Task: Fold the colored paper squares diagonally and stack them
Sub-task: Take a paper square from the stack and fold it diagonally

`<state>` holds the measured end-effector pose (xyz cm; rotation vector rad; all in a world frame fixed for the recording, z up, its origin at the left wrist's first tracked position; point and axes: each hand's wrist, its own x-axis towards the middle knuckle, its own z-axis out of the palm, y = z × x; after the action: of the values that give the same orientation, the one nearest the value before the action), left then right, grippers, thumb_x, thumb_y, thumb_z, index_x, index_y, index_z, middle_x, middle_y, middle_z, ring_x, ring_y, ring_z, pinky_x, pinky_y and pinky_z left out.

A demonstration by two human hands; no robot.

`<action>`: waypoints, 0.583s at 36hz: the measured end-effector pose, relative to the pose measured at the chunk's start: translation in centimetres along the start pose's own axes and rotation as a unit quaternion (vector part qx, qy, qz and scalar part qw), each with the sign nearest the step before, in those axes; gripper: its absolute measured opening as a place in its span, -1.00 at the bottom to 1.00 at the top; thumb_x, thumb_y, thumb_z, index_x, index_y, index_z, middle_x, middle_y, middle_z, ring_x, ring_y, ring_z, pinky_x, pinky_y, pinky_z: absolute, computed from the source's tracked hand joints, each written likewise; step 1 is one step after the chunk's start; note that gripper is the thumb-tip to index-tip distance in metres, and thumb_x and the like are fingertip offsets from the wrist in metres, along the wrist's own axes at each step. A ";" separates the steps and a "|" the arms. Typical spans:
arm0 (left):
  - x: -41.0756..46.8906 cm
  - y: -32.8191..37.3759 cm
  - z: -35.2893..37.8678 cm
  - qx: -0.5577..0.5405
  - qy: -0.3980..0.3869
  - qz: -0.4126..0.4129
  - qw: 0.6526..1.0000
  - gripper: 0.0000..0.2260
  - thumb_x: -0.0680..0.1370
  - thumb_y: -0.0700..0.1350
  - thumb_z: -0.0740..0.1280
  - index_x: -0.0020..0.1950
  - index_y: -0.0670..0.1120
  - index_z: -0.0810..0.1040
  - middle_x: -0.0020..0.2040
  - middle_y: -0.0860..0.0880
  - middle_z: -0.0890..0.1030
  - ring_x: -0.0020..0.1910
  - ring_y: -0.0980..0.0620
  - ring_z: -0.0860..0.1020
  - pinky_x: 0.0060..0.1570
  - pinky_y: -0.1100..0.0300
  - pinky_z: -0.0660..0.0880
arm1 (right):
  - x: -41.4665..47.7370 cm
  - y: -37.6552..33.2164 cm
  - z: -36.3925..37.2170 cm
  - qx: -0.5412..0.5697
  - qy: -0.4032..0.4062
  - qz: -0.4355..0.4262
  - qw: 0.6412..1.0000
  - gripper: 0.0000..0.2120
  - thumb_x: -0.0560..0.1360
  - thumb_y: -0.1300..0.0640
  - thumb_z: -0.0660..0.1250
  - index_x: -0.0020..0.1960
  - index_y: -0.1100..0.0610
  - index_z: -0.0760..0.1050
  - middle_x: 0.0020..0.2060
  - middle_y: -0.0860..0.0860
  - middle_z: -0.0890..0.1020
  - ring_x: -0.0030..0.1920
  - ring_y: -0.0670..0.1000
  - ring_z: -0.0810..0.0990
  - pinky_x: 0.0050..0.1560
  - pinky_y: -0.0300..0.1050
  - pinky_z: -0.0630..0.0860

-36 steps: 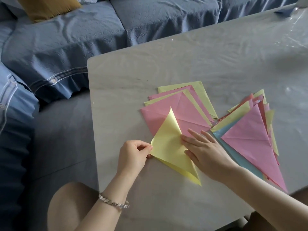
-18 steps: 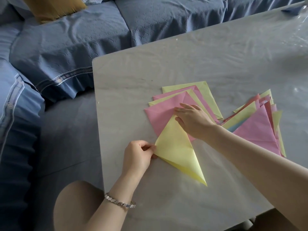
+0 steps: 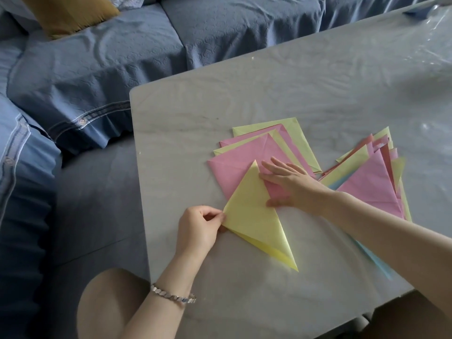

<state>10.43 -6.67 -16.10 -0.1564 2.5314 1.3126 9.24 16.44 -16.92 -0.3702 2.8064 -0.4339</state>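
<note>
At the far left a blue sofa (image 3: 102, 69) runs out of view on the left and top edges, and a mustard cushion (image 3: 71, 13) on it is cut off by the top edge. The person's bare knee (image 3: 110, 304) shows below the near left corner of the grey table (image 3: 293, 77), whose right part leaves the picture; a glare patch and a blurred bluish object at the upper right corner cannot be made out.

The left hand (image 3: 199, 230), a silver bracelet (image 3: 172, 296) on its wrist, pinches the left corner of the folded yellow triangle (image 3: 252, 216) between thumb and fingers; the fingertips are partly tucked behind the paper's edge. The triangle lies flat on the table, apex pointing away, long tip toward the near edge, its two layers slightly offset along the lower edge.

Its apex overlaps a fanned pile of unfolded pink and yellow squares (image 3: 244, 155); how many sheets are in it cannot be counted. The right hand (image 3: 287, 183) lies flat and spread on the top pink sheet, fingers touching the triangle's right edge, gripping nothing.

Further right sits a stack of folded triangles (image 3: 371, 182), pink on top with yellow and blue edges showing; the right forearm (image 3: 381, 233) hides its near part, and a blue tip shows below the arm.
</note>
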 end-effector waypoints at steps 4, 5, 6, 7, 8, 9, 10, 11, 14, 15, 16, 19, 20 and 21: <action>0.0 -0.2 0.0 0.000 0.000 0.001 1.000 -0.84 0.44 -0.18 0.42 -0.32 0.00 0.63 -0.44 0.05 0.61 -0.47 0.14 0.51 -0.34 0.31 0.45 | -2.1 -0.3 0.4 -0.025 -0.031 -0.015 0.999 -0.22 0.42 -0.25 0.25 0.50 -0.02 0.02 0.49 -0.11 -0.13 0.41 -0.17 -0.33 0.42 -0.16 -0.24; 0.0 -0.2 0.0 -0.001 -0.001 0.002 1.000 -0.82 0.45 -0.18 0.41 -0.33 0.02 0.61 -0.47 0.06 0.60 -0.50 0.15 0.49 -0.37 0.32 0.44 | -2.6 -0.5 0.4 -0.034 -0.040 -0.018 0.998 -0.21 0.41 -0.26 0.24 0.50 -0.02 0.00 0.48 -0.13 -0.15 0.40 -0.17 -0.35 0.41 -0.16 -0.25; 0.0 -0.2 0.0 -0.002 -0.002 0.003 1.000 -0.81 0.45 -0.18 0.41 -0.35 0.03 0.60 -0.49 0.06 0.59 -0.52 0.16 0.48 -0.39 0.35 0.43 | -3.1 -0.6 0.5 -0.041 -0.047 -0.019 0.998 -0.20 0.41 -0.28 0.23 0.51 -0.02 -0.02 0.46 -0.16 -0.19 0.39 -0.16 -0.36 0.41 -0.15 -0.26; 0.0 -0.2 0.0 -0.004 -0.002 0.003 1.000 -0.80 0.45 -0.19 0.41 -0.35 0.04 0.60 -0.50 0.07 0.58 -0.52 0.16 0.47 -0.42 0.37 0.42 | -3.5 -0.8 0.5 -0.045 -0.054 -0.020 0.997 -0.18 0.40 -0.30 0.22 0.51 -0.02 -0.04 0.42 -0.18 -0.22 0.38 -0.16 -0.38 0.42 -0.13 -0.27; 0.0 -0.2 0.0 -0.006 -0.002 0.003 1.000 -0.80 0.45 -0.19 0.41 -0.35 0.04 0.59 -0.50 0.07 0.58 -0.52 0.15 0.47 -0.44 0.39 0.40 | -4.0 -1.0 0.6 -0.047 -0.062 -0.020 0.997 -0.15 0.38 -0.33 0.20 0.51 -0.02 -0.06 0.39 -0.19 -0.25 0.38 -0.14 -0.39 0.44 -0.10 -0.27; 0.0 -0.2 0.0 -0.007 -0.002 0.003 1.000 -0.80 0.45 -0.19 0.41 -0.35 0.04 0.59 -0.50 0.06 0.58 -0.52 0.14 0.47 -0.46 0.41 0.39 | -4.4 -1.2 0.6 -0.048 -0.071 -0.021 0.996 -0.11 0.34 -0.35 0.18 0.51 -0.02 -0.09 0.38 -0.18 -0.27 0.38 -0.13 -0.40 0.46 -0.07 -0.26; -0.1 -0.2 0.0 -0.009 -0.002 0.003 1.000 -0.81 0.46 -0.19 0.41 -0.34 0.03 0.60 -0.49 0.06 0.58 -0.52 0.14 0.47 -0.47 0.43 0.38 | -4.9 -1.4 0.7 -0.050 -0.081 -0.021 0.995 -0.06 0.30 -0.38 0.17 0.51 -0.01 -0.11 0.38 -0.17 -0.29 0.39 -0.13 -0.41 0.46 -0.07 -0.26; -0.1 -0.1 0.0 -0.011 -0.002 0.003 1.000 -0.81 0.46 -0.19 0.41 -0.33 0.02 0.60 -0.48 0.05 0.58 -0.51 0.13 0.47 -0.47 0.43 0.38 | -5.3 -1.7 0.8 -0.052 -0.092 -0.021 0.994 -0.02 0.28 -0.39 0.19 0.51 0.00 -0.14 0.38 -0.17 -0.31 0.39 -0.12 -0.42 0.45 -0.09 -0.28; -0.1 -0.2 0.0 -0.014 -0.004 0.003 1.000 -0.87 0.46 -0.18 0.40 -0.28 -0.03 0.63 -0.46 0.03 0.59 -0.51 0.15 0.47 -0.49 0.45 0.37 | -6.6 -2.2 1.2 -0.056 -0.116 -0.026 0.991 0.04 0.30 -0.38 0.25 0.50 0.06 -0.23 0.37 -0.14 -0.36 0.36 -0.13 -0.48 0.34 -0.22 -0.43; -0.1 -0.2 0.0 -0.014 -0.005 0.002 1.000 -0.88 0.47 -0.18 0.40 -0.27 -0.04 0.63 -0.46 0.03 0.59 -0.52 0.17 0.46 -0.49 0.45 0.36 | -7.0 -2.4 1.4 -0.053 -0.121 -0.027 0.991 0.06 0.31 -0.37 0.27 0.50 0.08 -0.25 0.36 -0.14 -0.38 0.34 -0.13 -0.50 0.29 -0.27 -0.47; -0.1 -0.2 0.0 -0.014 -0.004 0.004 1.000 -0.87 0.47 -0.18 0.39 -0.27 -0.03 0.63 -0.46 0.04 0.59 -0.53 0.19 0.46 -0.50 0.46 0.36 | -7.4 -2.4 1.6 -0.046 -0.123 -0.028 0.991 0.07 0.31 -0.36 0.29 0.50 0.08 -0.27 0.37 -0.14 -0.38 0.33 -0.14 -0.52 0.24 -0.31 -0.51; -0.1 -0.3 0.2 -0.018 0.003 0.007 1.000 -0.83 0.47 -0.18 0.39 -0.31 0.02 0.59 -0.46 0.05 0.58 -0.50 0.16 0.47 -0.50 0.46 0.35 | -8.0 -2.5 2.1 -0.029 -0.126 -0.036 0.991 0.10 0.30 -0.36 0.32 0.50 0.08 -0.28 0.40 -0.15 -0.37 0.31 -0.14 -0.55 0.12 -0.41 -0.61; -0.2 -0.3 0.2 -0.020 0.005 0.007 1.000 -0.82 0.47 -0.18 0.39 -0.31 0.02 0.58 -0.46 0.06 0.58 -0.48 0.14 0.47 -0.50 0.46 0.35 | -8.1 -2.4 2.1 -0.024 -0.125 -0.040 0.991 0.11 0.29 -0.36 0.33 0.50 0.08 -0.27 0.38 -0.17 -0.38 0.31 -0.14 -0.55 0.11 -0.43 -0.61; -0.2 -0.3 0.3 -0.023 0.008 0.007 1.000 -0.82 0.47 -0.18 0.39 -0.32 0.02 0.58 -0.45 0.06 0.58 -0.48 0.13 0.48 -0.50 0.45 0.35 | -8.2 -2.5 2.0 -0.013 -0.122 -0.041 0.992 0.11 0.28 -0.35 0.35 0.50 0.06 -0.25 0.36 -0.20 -0.37 0.32 -0.16 -0.52 0.12 -0.44 -0.60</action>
<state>10.76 -6.65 -16.46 -0.1596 2.5201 1.3806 17.96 15.97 -16.06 -0.5088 2.5685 -0.3452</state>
